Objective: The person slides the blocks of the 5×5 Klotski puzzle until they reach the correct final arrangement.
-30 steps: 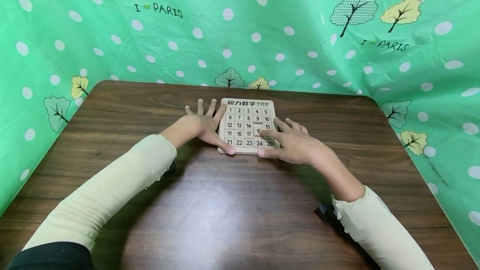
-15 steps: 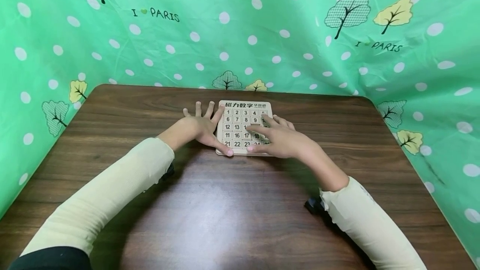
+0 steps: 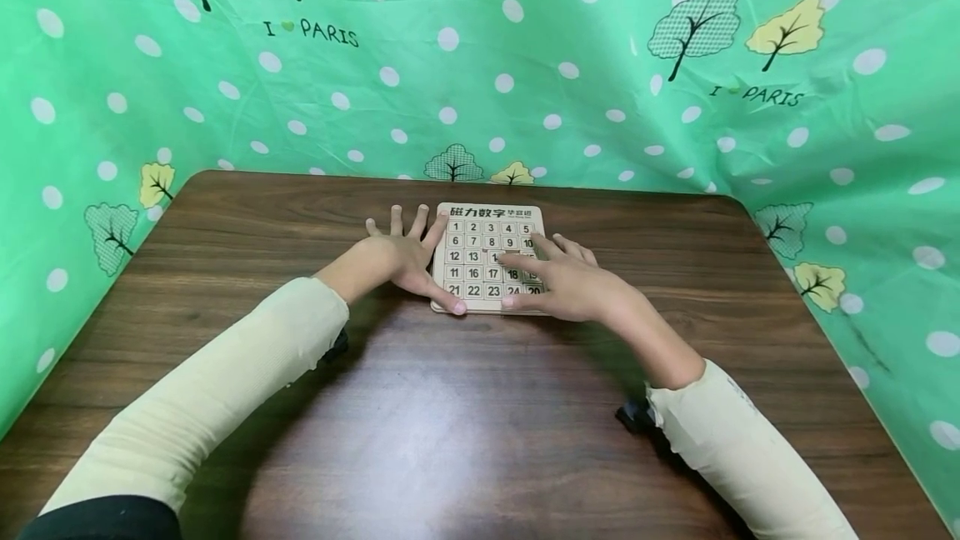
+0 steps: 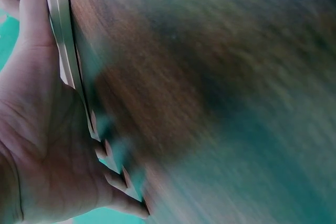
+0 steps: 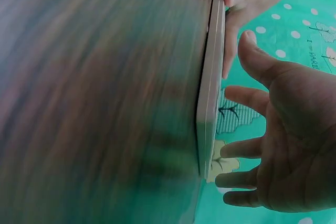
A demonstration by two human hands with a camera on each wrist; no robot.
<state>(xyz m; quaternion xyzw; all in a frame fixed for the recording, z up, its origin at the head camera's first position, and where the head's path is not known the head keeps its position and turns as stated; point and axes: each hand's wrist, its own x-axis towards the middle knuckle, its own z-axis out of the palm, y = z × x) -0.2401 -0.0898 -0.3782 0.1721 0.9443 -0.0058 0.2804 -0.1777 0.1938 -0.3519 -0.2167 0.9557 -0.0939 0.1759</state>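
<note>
A light wooden number slide puzzle [image 3: 487, 305] lies flat on the table in the head view, its printed title strip on the far side. Rows of numbered tiles fill its frame, with a dark gap partly visible below tile 9 [image 3: 509, 242]. My left hand [image 3: 407, 261] holds the puzzle's left side steady with spread, straight fingers, thumb on the near left corner. Over the right part, my right hand [image 3: 573, 282] is spread, its index fingertip by tile 14 and covering some tiles. In the right wrist view its fingers [image 5: 241, 149] look slightly off the board [image 5: 210, 93].
The brown wood-grain table [image 3: 420, 423] extends around the puzzle. Behind it and at both sides hangs a green dotted curtain [image 3: 480, 48] with tree prints. Pale sleeves cover both forearms, and a dark strap [image 3: 636, 417] shows under the right one.
Tile 18 has slid toward me into its row, leaving the gap below tile 9. My right hand went left over the board, then slightly back right. The left hand stays put.
</note>
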